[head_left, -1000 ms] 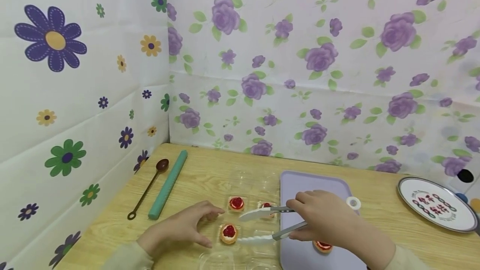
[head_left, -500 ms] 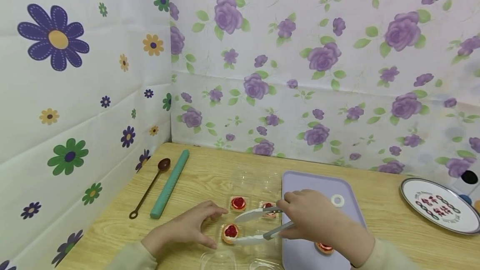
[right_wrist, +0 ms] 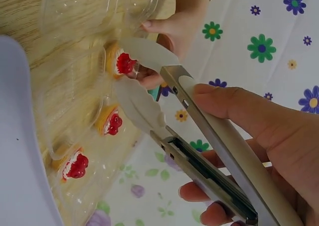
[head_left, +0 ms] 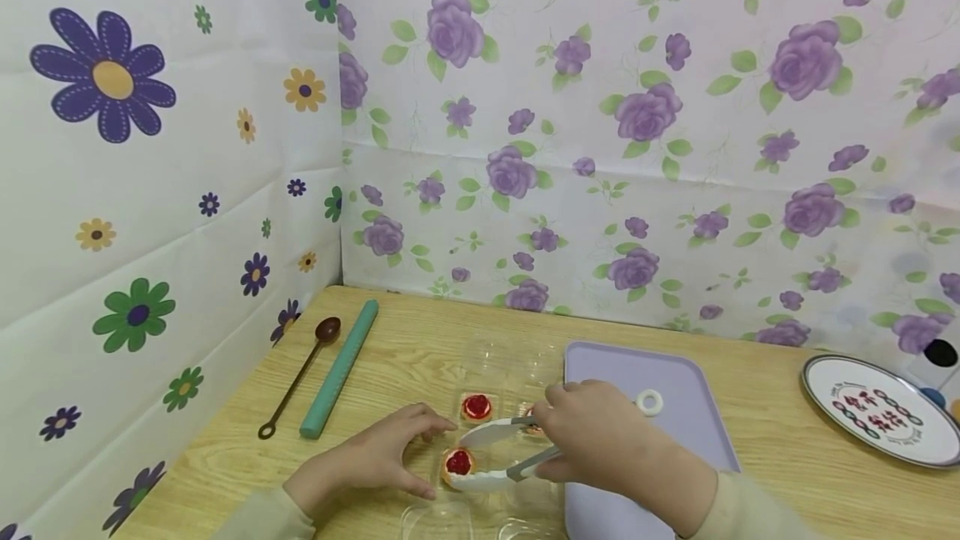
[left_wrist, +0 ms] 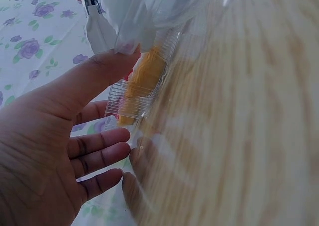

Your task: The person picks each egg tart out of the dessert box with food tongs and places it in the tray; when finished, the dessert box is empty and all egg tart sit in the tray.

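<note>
My right hand (head_left: 607, 432) grips a pair of tongs (head_left: 491, 432) with grey arms, white scalloped tips and a white end ring. Spread apart, the tips stand on either side of the near-left fruit tart (head_left: 459, 463), which has a golden crust and red topping. That tart sits in a clear plastic container (head_left: 489, 350). A second tart (head_left: 476, 407) lies behind it, and a third tart (right_wrist: 75, 166) is partly hidden by the tongs in the head view. My left hand (head_left: 382, 452) rests at the container's left side, fingers parted, its thumb near the tart's compartment (left_wrist: 117, 99).
Right of the container lies a lilac tray (head_left: 637, 365), partly under my right arm. A teal rolling pin (head_left: 341, 369) and a brown spoon (head_left: 300, 377) lie at the left. At the far right is a white plate (head_left: 881, 411). Printed sheets (head_left: 555, 232) bound the table.
My right hand and the tongs have moved left, bringing the tips around the near-left tart. The tart on the tray is now hidden behind my right arm. My left hand stays nearly still.
</note>
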`<state>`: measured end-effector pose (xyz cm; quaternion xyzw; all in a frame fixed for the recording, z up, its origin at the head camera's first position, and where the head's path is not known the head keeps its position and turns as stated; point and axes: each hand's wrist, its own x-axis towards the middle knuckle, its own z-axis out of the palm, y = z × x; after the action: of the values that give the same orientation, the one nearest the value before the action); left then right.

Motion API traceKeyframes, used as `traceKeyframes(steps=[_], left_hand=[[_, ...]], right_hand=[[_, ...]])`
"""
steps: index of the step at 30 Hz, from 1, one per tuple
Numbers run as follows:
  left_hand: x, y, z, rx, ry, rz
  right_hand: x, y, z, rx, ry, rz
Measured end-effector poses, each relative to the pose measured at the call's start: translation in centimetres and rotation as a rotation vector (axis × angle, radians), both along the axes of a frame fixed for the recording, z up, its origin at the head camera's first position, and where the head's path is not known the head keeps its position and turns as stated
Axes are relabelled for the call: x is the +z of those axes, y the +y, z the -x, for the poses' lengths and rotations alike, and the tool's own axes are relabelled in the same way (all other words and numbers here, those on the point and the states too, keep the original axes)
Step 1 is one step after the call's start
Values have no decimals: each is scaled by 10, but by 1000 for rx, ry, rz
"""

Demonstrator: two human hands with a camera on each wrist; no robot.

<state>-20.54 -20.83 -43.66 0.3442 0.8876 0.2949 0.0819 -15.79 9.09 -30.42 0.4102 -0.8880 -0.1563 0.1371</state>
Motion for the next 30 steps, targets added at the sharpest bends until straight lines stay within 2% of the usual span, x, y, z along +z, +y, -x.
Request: traceKeyframes(steps=[13,30], left_hand=[[-1,0,0,-3,13,-1],[-1,1,0,1,20,11]], right_hand=[[4,-11,-7,-31,29,-64],[4,-12,-9,-27,30,-57]])
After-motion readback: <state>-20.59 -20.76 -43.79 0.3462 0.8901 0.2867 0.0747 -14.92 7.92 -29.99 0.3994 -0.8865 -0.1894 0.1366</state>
